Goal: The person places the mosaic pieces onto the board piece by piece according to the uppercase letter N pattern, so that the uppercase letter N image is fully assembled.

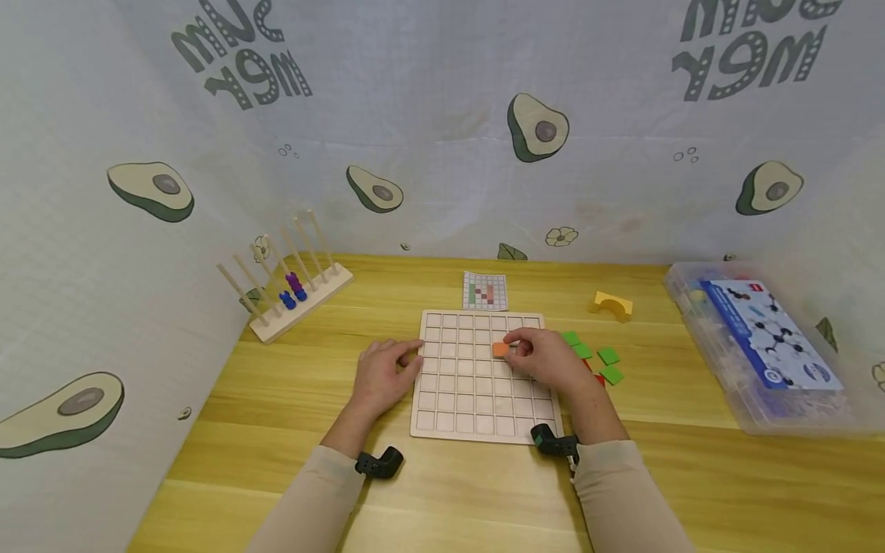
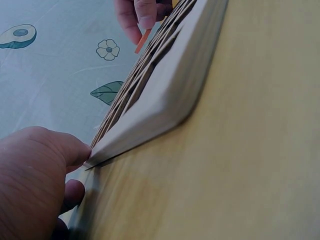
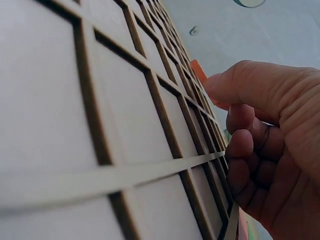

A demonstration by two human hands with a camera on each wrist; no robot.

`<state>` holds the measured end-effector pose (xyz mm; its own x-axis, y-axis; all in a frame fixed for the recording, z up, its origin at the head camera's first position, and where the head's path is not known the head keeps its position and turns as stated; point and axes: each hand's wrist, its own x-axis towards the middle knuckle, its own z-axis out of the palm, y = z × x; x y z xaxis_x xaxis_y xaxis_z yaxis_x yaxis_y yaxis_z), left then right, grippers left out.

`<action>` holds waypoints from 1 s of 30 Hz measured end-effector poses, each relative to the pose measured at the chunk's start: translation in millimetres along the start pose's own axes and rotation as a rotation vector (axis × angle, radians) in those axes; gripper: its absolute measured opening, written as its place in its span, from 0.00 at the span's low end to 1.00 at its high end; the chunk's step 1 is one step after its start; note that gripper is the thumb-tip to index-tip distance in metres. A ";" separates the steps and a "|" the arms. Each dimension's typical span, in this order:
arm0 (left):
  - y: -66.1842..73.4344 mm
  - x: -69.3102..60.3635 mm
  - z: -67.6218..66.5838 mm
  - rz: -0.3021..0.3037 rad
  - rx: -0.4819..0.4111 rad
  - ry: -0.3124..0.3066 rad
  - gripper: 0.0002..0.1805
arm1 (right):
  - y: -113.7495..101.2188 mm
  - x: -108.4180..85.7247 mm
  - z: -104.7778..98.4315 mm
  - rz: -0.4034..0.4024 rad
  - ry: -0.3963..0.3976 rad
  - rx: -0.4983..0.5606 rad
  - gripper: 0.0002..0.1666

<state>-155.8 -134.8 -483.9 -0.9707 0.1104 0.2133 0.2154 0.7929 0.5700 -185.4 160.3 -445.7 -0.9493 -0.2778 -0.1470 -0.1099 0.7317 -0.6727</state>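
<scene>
in the head view, the orange tile is small, thin and plain, pinched at the fingertips of the right hand, above or on the right half of the pale wooden board with its grid of square recesses; to the right of those fingers lie green tiles and red tiles, partly hidden behind hand and wrist; beyond the fingers, past the board's far edge, is a printed grid card; a yellow arch block lies farther out to their right; well left of and beyond the left hand stands a peg rack; both forearms reach in from the near side, the left fingers loosely bent at the board's left edge;

in the left wrist view, the tile shows as a tilted orange sliver under the right fingertips; nearer, a left digit touches the board's rim, the others bent below it;

in the right wrist view, the thumb covers much of the tile, other fingers curl beneath; whether the tile touches the board i cannot tell.
</scene>
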 end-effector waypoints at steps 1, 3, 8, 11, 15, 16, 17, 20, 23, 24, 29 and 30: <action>0.1 -0.2 0.0 -0.001 0.001 0.001 0.17 | 0.5 0.1 0.4 0.002 0.001 0.000 0.16; 0.7 -0.5 -0.1 -0.002 0.003 0.004 0.17 | 1.0 0.0 0.7 0.004 0.002 -0.001 0.16; 1.6 -0.9 -0.2 -0.006 -0.002 0.004 0.17 | 1.3 -0.3 1.0 0.008 -0.001 0.005 0.16; 1.5 -0.9 -0.3 -0.003 -0.001 0.003 0.17 | 0.6 -0.6 1.2 0.009 0.001 0.006 0.16; 1.4 -0.8 -0.9 0.001 0.000 0.003 0.17 | -0.8 -0.7 2.0 0.013 0.007 0.006 0.15; 1.2 -0.7 -1.0 0.003 0.001 0.003 0.17 | -1.0 -0.6 2.2 0.013 0.009 0.003 0.15; 1.2 -0.6 -1.1 0.004 0.002 0.004 0.17 | -1.0 -0.4 2.5 0.009 0.010 0.000 0.16; 0.8 -0.4 -1.3 0.008 0.005 0.008 0.17 | -1.2 -0.2 3.0 0.003 0.012 -0.007 0.16; 0.4 -0.5 -1.3 0.008 0.004 0.006 0.17 | -1.3 -0.2 3.3 0.004 0.014 -0.015 0.17; 0.2 -0.6 -1.3 0.006 0.002 0.005 0.17 | -1.4 -0.3 3.2 0.009 0.015 -0.017 0.17; -0.7 -0.4 -0.8 0.002 -0.001 0.002 0.17 | -2.0 0.2 3.3 0.019 0.015 -0.024 0.18; -0.9 -0.3 -0.8 0.002 -0.002 0.001 0.17 | -2.1 0.2 3.3 0.021 0.016 -0.026 0.18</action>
<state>-155.6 -136.0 -483.8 -0.9703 0.1113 0.2150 0.2174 0.7913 0.5715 -184.5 156.6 -446.7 -0.9560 -0.2525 -0.1496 -0.0973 0.7535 -0.6502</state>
